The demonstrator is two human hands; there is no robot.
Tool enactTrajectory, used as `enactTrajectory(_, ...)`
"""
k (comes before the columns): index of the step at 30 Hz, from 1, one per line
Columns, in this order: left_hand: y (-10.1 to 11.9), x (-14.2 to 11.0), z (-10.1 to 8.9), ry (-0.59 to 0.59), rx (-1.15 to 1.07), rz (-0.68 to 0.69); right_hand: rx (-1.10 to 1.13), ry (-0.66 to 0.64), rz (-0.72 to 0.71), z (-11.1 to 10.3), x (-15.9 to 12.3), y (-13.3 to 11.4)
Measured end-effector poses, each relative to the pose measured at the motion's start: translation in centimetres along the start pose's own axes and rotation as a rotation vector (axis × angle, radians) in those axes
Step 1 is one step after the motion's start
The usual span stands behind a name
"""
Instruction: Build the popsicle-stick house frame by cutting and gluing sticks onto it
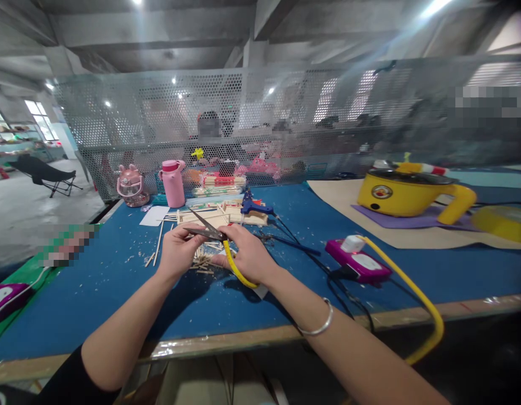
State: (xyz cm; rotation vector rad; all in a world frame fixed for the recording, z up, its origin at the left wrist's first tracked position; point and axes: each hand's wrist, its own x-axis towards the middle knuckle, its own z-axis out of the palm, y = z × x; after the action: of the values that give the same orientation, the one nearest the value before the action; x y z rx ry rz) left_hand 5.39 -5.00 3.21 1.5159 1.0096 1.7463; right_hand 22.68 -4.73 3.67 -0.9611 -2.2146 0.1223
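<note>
Scissors (230,257) with yellow handles and dark blades are gripped in my right hand (248,256), their blades parted and pointing left. My left hand (178,250) is closed in a pinch at the lower blade; whatever its fingers hold is too small or hidden to name. Beneath both hands lies a pile of short cut wooden sticks (203,261). Just beyond them, a pale wooden frame of sticks (205,216) rests on the blue table mat (193,318). A few longer sticks (158,244) lie left of my left hand.
A blue glue gun (254,206) lies behind my right hand, its cable running right. Farther back stand a pink bottle (173,185) and a pink rabbit-eared jar (131,187). At right are a purple power strip (358,261) and a yellow electric pot (395,194). A perforated screen (159,112) borders the back.
</note>
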Motion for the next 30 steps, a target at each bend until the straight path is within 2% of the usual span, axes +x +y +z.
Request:
enactTrajectory(8, -0.25, 0.08, -0.16, -0.038, -0.055, -0.011, 0.052, -0.019, -0.011, -0.03, 0.06, 0.19)
enactTrajectory(16, -0.42, 0.25, -0.37, -0.055, 0.008, 0.003, 0.035, -0.016, -0.025, -0.44, 0.04, 0.19)
enactTrajectory(30, 0.24, 0.12, -0.18, -0.022, 0.012, -0.037, -0.011, 0.06, -0.023, -0.14, -0.02, 0.56)
